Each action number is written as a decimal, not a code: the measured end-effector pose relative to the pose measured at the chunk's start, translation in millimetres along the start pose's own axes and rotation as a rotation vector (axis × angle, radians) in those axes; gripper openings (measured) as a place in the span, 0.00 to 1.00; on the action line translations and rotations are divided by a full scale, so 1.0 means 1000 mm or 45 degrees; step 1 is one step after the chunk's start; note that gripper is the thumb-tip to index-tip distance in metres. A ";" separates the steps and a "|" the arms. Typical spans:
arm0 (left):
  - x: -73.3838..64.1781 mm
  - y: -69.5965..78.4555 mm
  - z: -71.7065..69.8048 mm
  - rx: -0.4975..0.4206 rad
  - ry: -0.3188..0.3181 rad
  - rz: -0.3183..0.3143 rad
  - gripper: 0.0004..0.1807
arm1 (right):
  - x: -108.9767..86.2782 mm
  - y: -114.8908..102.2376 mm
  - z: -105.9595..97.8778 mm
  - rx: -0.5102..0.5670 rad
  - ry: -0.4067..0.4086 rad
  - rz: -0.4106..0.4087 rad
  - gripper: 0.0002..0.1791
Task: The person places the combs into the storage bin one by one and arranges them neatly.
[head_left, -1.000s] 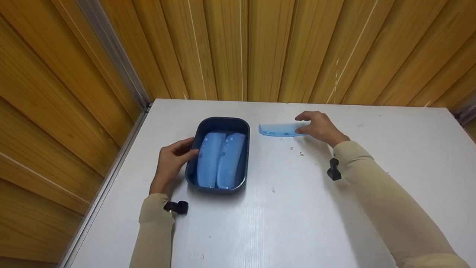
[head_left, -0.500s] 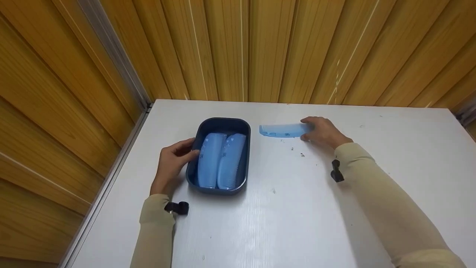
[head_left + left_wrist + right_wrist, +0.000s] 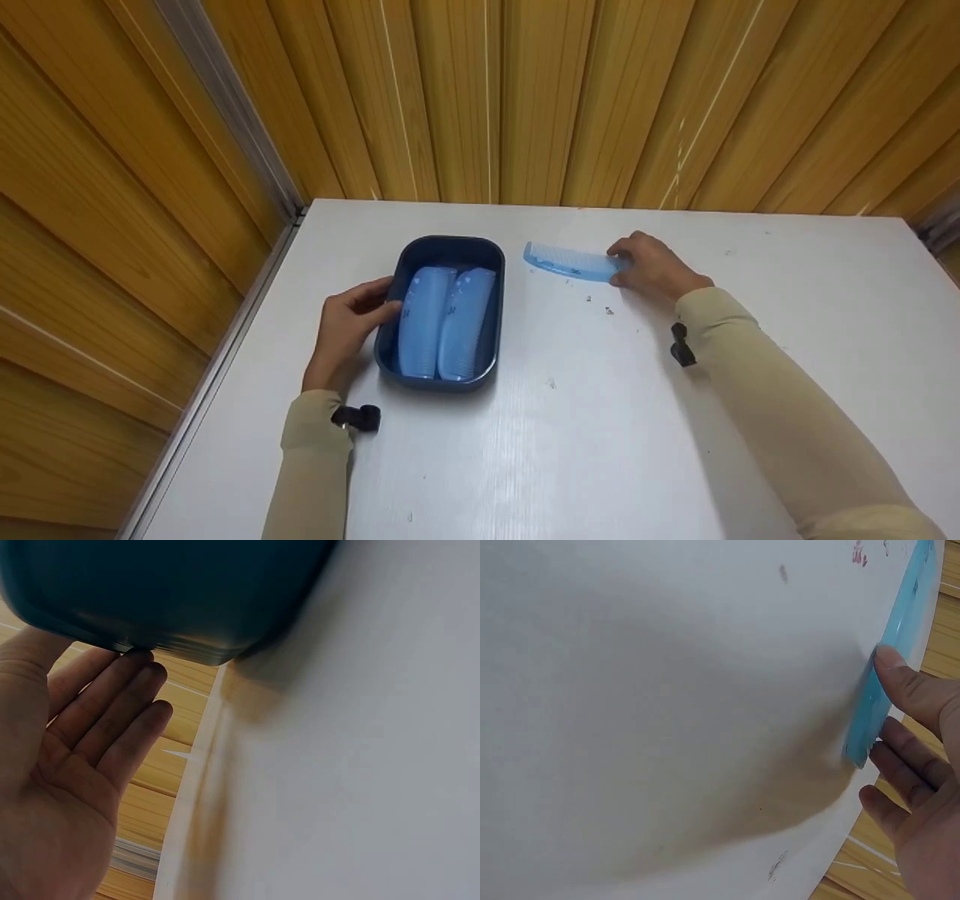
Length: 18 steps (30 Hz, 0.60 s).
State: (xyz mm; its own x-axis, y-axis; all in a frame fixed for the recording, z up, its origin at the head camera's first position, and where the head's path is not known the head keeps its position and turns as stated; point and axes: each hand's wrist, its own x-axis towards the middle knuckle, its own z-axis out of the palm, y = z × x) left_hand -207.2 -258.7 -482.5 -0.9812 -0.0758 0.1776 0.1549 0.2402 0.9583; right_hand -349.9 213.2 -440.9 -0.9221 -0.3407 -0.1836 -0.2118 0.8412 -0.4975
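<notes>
A dark blue rectangular container [image 3: 439, 386] stands on the white table, left of centre in the head view. Two translucent blue combs, a left one [image 3: 426, 322] and a right one [image 3: 465, 322], lie lengthwise side by side inside it. My left hand [image 3: 346, 326] holds the container's left side, thumb at the rim and fingers against the outer wall [image 3: 150, 607]. Right of the container, my right hand [image 3: 652, 266] pinches another blue comb [image 3: 570, 262] by its right end, thumb on the spine side and fingers at the toothed side. That end is partly hidden by the fingers.
The white table [image 3: 585, 450] meets a yellow wood-patterned wall [image 3: 540, 105] at its back edge. Small dark marks [image 3: 609, 310] show on the tabletop below the held comb. A metal strip [image 3: 225, 352] runs along the table's left edge.
My right fingers have closed on the comb's right end, and the comb has tilted, its left end now further back and its teeth clearer. The left hand and container have stayed put.
</notes>
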 end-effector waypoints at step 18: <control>0.001 0.001 0.000 0.010 -0.002 0.018 0.24 | -0.015 -0.003 -0.010 0.087 0.084 -0.058 0.16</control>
State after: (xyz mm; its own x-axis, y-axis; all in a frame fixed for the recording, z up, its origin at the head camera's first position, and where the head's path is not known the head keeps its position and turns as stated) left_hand -208.0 -258.3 -481.8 -0.9791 -0.0709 0.1906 0.1677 0.2486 0.9540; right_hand -338.8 220.5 -428.1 -0.9319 -0.3475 -0.1042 -0.2335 0.7942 -0.5610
